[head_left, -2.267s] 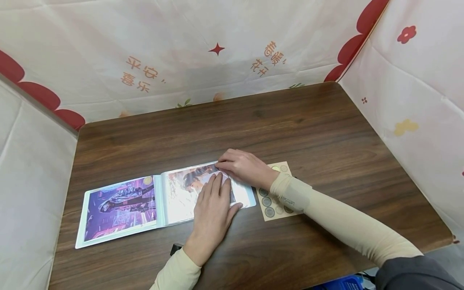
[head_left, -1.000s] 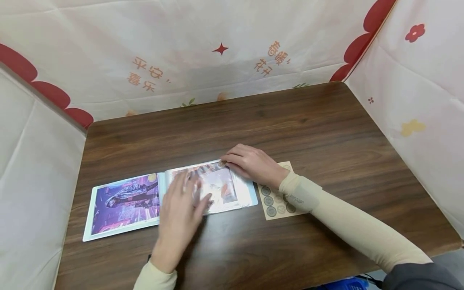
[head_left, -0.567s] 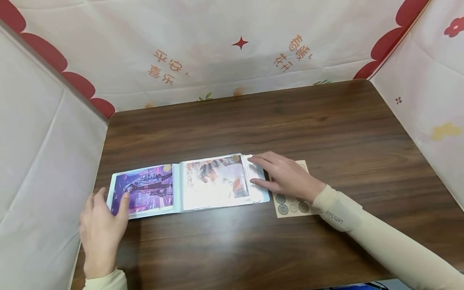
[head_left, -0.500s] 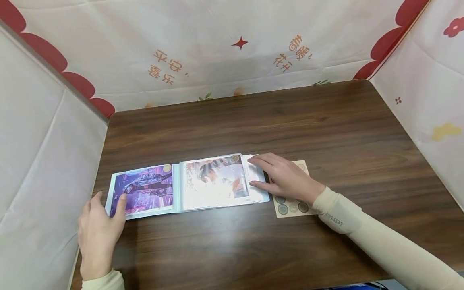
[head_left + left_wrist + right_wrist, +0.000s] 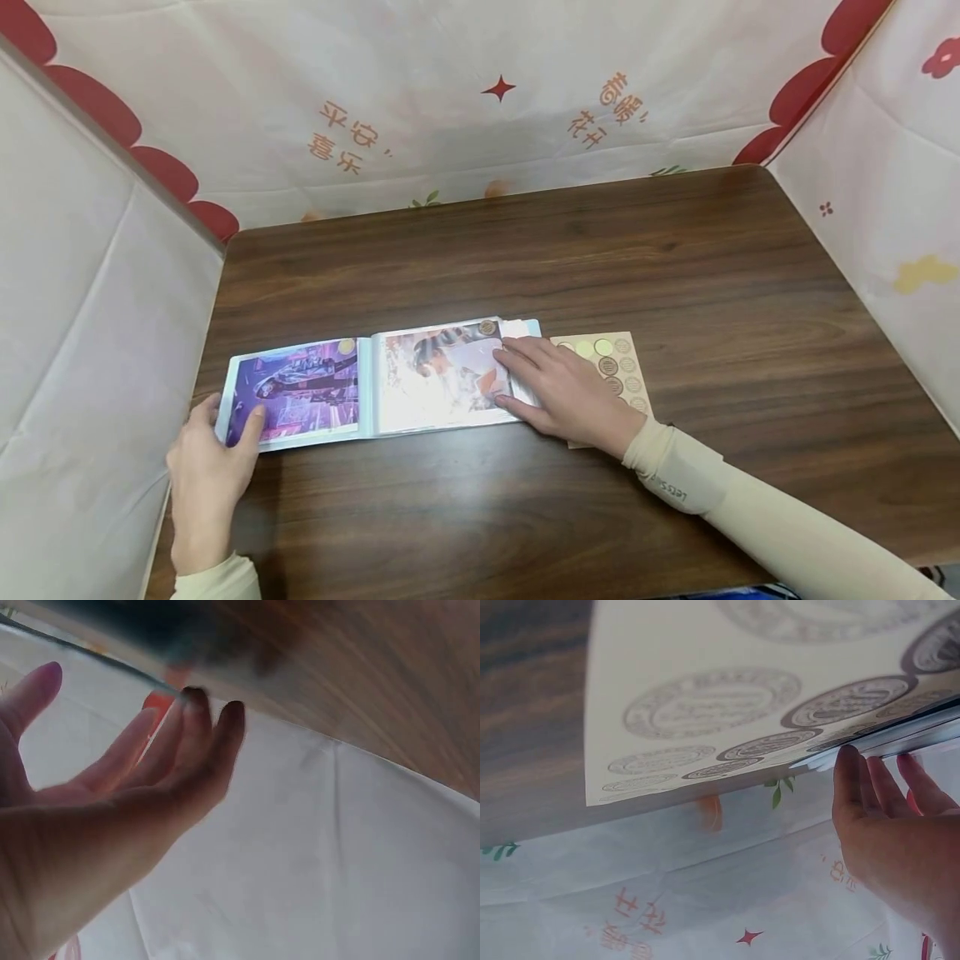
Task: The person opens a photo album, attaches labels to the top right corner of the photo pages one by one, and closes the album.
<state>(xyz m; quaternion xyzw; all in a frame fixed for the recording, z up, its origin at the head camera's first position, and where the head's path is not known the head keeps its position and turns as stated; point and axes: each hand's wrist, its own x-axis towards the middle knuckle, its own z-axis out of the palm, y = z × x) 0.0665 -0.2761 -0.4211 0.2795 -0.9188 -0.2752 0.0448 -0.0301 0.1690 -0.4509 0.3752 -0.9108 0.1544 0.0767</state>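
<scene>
A photo album (image 5: 366,387) lies spread flat on the wooden table, with a purple picture (image 5: 300,383) on its left page and a pale portrait picture (image 5: 442,362) on its right page. Round stickers mark the upper right corners of both pictures: a gold one (image 5: 346,346) and a brown one (image 5: 487,327). My left hand (image 5: 210,467) rests at the album's lower left corner, fingertips at the edge and thumb spread over the page. With extended fingers, my right hand (image 5: 566,387) touches the right side of the right page.
A beige sticker sheet (image 5: 632,367) with rows of round seal stickers lies right of the album, partly under my right hand and wrist. Printed cloth walls (image 5: 420,100) enclose the table's (image 5: 600,258) back and sides.
My left hand has moved from the right page to the album's left edge. My right hand has left the page's upper right corner, uncovering the brown sticker, and slid inward from the right edge.
</scene>
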